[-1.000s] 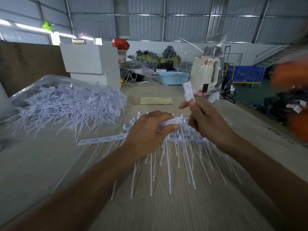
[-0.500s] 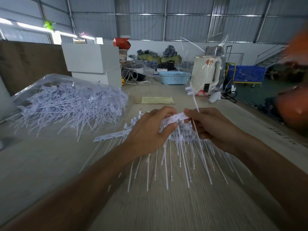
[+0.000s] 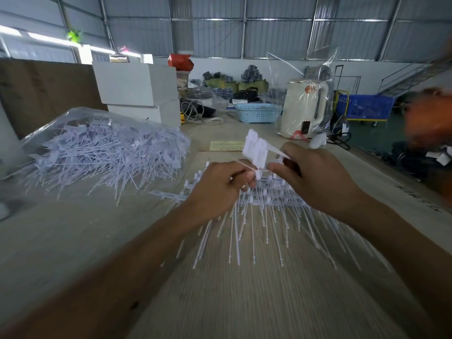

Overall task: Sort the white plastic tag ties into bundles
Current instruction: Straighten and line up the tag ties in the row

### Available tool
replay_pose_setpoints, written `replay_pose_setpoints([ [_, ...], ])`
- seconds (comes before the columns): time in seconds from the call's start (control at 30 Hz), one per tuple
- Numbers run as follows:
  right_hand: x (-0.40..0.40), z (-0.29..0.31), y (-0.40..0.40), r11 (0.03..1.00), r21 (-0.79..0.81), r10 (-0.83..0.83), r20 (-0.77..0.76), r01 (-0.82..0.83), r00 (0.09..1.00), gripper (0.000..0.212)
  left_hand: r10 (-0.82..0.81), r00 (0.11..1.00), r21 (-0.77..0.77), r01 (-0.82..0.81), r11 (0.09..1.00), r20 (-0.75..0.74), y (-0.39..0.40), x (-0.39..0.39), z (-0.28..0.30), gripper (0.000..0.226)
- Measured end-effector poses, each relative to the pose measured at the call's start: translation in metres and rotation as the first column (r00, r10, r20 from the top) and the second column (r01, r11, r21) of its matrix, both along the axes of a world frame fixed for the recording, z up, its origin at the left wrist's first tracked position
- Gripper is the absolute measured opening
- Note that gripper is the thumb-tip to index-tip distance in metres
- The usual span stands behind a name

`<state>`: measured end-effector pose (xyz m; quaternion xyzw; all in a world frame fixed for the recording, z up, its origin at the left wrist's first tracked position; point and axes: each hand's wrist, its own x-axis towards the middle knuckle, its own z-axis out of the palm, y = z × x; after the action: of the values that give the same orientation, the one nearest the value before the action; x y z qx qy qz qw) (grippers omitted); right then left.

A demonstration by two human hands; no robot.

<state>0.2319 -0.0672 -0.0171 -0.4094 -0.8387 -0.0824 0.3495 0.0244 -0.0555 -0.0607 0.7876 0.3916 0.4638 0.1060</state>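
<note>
- Left hand (image 3: pixel 215 189) sits knuckles-up with its fingers curled in tight, thumb and fingertips pinching the thin tail of a white tag tie that slants across its thumb.
- Right hand (image 3: pixel 315 177) comes in from the other side, fingers curled, thumb and forefinger nipping the small cluster of raised tag ties (image 3: pixel 255 152) near their flat heads.
- The two hands nearly meet at that cluster; fingertips are just beside each other, and whether they touch cannot be told.
- The raised ties stand up between the hands and just beyond them, their rectangular white flag heads stacked side by side and tilted, somewhat motion-blurred.
- Directly under both hands lies the fanned row of tag ties (image 3: pixel 259 216) on the wooden table (image 3: pixel 244 302): heads lined up beneath the knuckles, long thin tails spreading toward the person like a comb.
- Well off to the far left of the left hand is the loose heap of tag ties (image 3: pixel 105 157), a tangled white pile half inside a clear plastic bag (image 3: pixel 73 118).
- Beyond the hands, a yellow paper slip (image 3: pixel 226 145) lies flat on the table; farther back a light blue basket (image 3: pixel 256 112) and a white kettle (image 3: pixel 303 108) wrapped in clear film.
- Stacked white boxes (image 3: pixel 137 86) stand beyond the heap.
- Hard to make out: how many ties are in the pinched cluster, and the heads of the fanned row hidden under the hands.
- At the right edge, beyond the right hand, an orange blur (image 3: pixel 428 118) is smeared past reading.
</note>
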Motion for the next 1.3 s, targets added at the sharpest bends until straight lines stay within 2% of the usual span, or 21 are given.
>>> replay_pose_setpoints([
  [0.07,0.001,0.000,0.000,1.000,0.008,0.027,-0.048,-0.027,0.998,0.032,-0.012,1.000,0.002,0.012,1.000,-0.012,0.000,0.001,-0.002,0.015],
  [0.17,0.000,0.000,0.004,0.988,-0.135,0.038,-0.223,-0.069,0.974,0.042,-0.022,0.999,0.039,0.024,0.999,-0.036,0.002,0.001,-0.005,0.014],
  [0.2,-0.001,-0.001,0.004,0.967,-0.222,0.053,-0.318,-0.128,0.946,0.043,-0.019,0.999,0.049,0.020,0.999,-0.030,0.004,0.000,-0.006,0.013],
  [0.27,0.000,-0.003,0.004,0.867,-0.379,0.074,-0.546,-0.325,0.835,0.035,-0.008,1.000,0.052,0.008,0.999,-0.006,0.005,-0.001,-0.006,0.012],
  [0.33,-0.001,-0.006,0.001,0.791,-0.435,0.047,-0.657,-0.430,0.752,0.028,0.001,1.000,0.061,-0.001,0.998,0.004,0.005,-0.002,-0.006,0.013],
  [0.43,-0.005,-0.010,0.003,0.800,-0.433,0.012,-0.681,-0.415,0.732,0.029,-0.001,1.000,0.083,0.000,0.997,0.007,0.004,0.000,-0.006,0.015],
  [0.53,-0.009,-0.011,0.005,0.785,-0.438,-0.015,-0.720,-0.438,0.694,0.016,-0.005,1.000,0.090,0.004,0.996,0.003,0.001,0.001,-0.005,0.016],
  [0.63,-0.010,-0.013,0.005,0.757,-0.442,-0.001,-0.737,-0.480,0.676,0.021,-0.014,1.000,0.091,0.013,0.996,0.009,0.000,0.001,-0.003,0.016],
  [0.77,-0.014,-0.017,0.004,0.695,-0.442,-0.011,-0.795,-0.566,0.607,0.027,0.017,1.000,0.091,-0.017,0.996,0.001,0.001,0.001,-0.002,0.016],
  [0.9,-0.012,-0.017,0.003,0.680,-0.468,-0.013,-0.778,-0.564,0.628,0.029,0.033,0.999,0.085,-0.032,0.996,-0.008,0.000,0.001,-0.002,0.018],
  [1.0,-0.013,-0.016,0.003,0.673,-0.407,0.025,-0.822,-0.617,0.569,0.019,0.034,0.999,0.082,-0.032,0.996,-0.026,0.001,0.000,-0.002,0.018],
  [1.1,-0.012,-0.013,0.002,0.715,-0.331,0.045,-0.857,-0.615,0.514,0.014,0.031,0.999,0.080,-0.029,0.996,-0.023,0.000,0.001,-0.002,0.020],
  [1.17,-0.012,-0.011,0.001,0.762,-0.324,0.034,-0.845,-0.561,0.533,0.015,0.028,0.999,0.088,-0.026,0.996,-0.018,-0.001,0.001,-0.002,0.020],
  [1.23,-0.010,-0.011,0.001,0.857,-0.338,0.002,-0.751,-0.388,0.660,0.018,0.020,1.000,0.089,-0.020,0.996,0.011,-0.002,0.002,-0.002,0.020],
  [1.3,-0.012,-0.011,0.001,0.920,-0.330,-0.028,-0.592,-0.210,0.805,0.029,0.007,0.998,0.086,-0.013,0.996,0.061,-0.004,0.003,-0.001,0.023],
])
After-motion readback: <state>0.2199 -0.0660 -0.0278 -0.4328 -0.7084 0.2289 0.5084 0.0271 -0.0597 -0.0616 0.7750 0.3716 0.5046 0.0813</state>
